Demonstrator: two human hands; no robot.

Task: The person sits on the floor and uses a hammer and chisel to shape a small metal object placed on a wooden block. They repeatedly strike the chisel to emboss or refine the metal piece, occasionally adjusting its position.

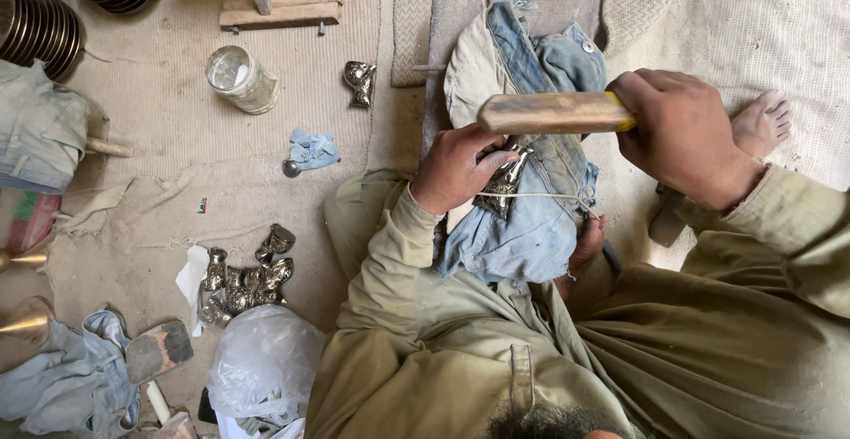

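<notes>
- Head view, looking straight down on a person sitting on the floor, olive-green sleeves & clothes.
- Left hand (456, 169): fingers curled narrow round a small shiny metal piece (506, 176), pinning it onto the blue denim cloth (531, 218).
- Metal piece: ornate, silver-coloured, lies on the denim right under the wooden block, approx. centre of frame. Exact shape hard to tell, partly hidden by fingers.
- Right hand (677, 134): closed tight on one end of a long wooden block (553, 112), w/ a yellow band near the grip. Block is held roughly level, just above the metal piece & left-hand fingers.
- Thin cord (540, 196) runs across the denim just below the metal piece.
- Denim is draped over a grey stone slab (456, 14), which stands betw. the person's legs.
- Bare foot (763, 122) at right, beside the right hand, resting on the pale mat (779, 23).
- Left of the person, on the floor: heap of similar shiny metal pieces (243, 278) on white paper, near a clear plastic bag (266, 359).
- Further up: glass jar (239, 78) lying on its side, a single metal piece (359, 81) just beside it, small blue rag (312, 149) below.
- Top left: stacked dark metal discs (40, 27). Top centre: wooden pieces (279, 1).
- Lower left: more denim (66, 381), a mallet-like tool (158, 350), brass cones (25, 319) at frame edge.
</notes>
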